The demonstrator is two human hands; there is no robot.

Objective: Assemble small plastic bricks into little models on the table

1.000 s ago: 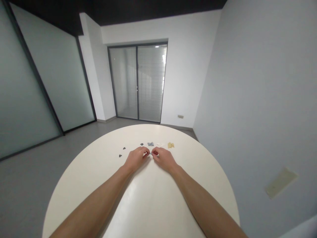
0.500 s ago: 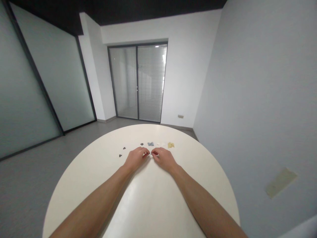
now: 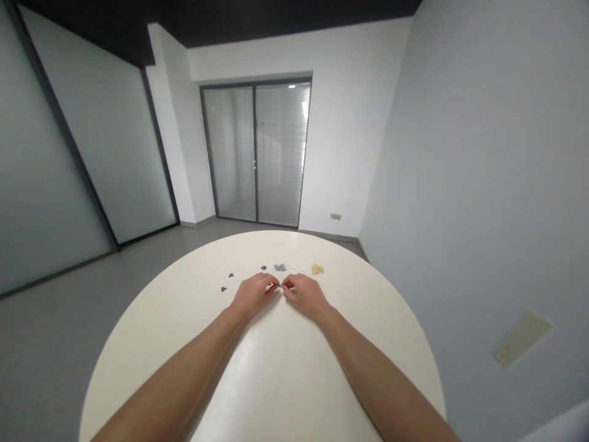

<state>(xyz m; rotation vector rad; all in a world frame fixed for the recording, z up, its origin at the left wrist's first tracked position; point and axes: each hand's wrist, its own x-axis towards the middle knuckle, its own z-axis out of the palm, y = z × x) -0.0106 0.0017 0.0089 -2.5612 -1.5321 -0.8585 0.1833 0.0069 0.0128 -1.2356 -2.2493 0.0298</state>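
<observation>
Over the middle of the round table, my left hand point(image 3: 254, 293) and my right hand point(image 3: 304, 294) meet fingertip to fingertip. Both are pinched closed around a tiny dark piece point(image 3: 280, 286), too small to name and mostly covered by the fingers. Just beyond the hands lie a small pile of blue-grey pieces point(image 3: 280, 267), some white pieces point(image 3: 298, 267) and a pile of yellow pieces point(image 3: 318, 269). Small dark pieces lie to the left: one point(image 3: 264, 267) past my left hand, another point(image 3: 230, 275) farther left, and a third point(image 3: 223, 289) nearer me.
The pale round table point(image 3: 285, 380) has its curved far edge toward a glazed door point(image 3: 255, 153) with blinds. Frosted glass panels point(image 3: 92, 141) stand on the left. A grey wall point(image 3: 483, 153) with a beige plate point(image 3: 523, 339) runs along the right.
The fingertips of both hands have shifted very slightly around the tiny dark piece. The piles and loose pieces on the table stay where they were.
</observation>
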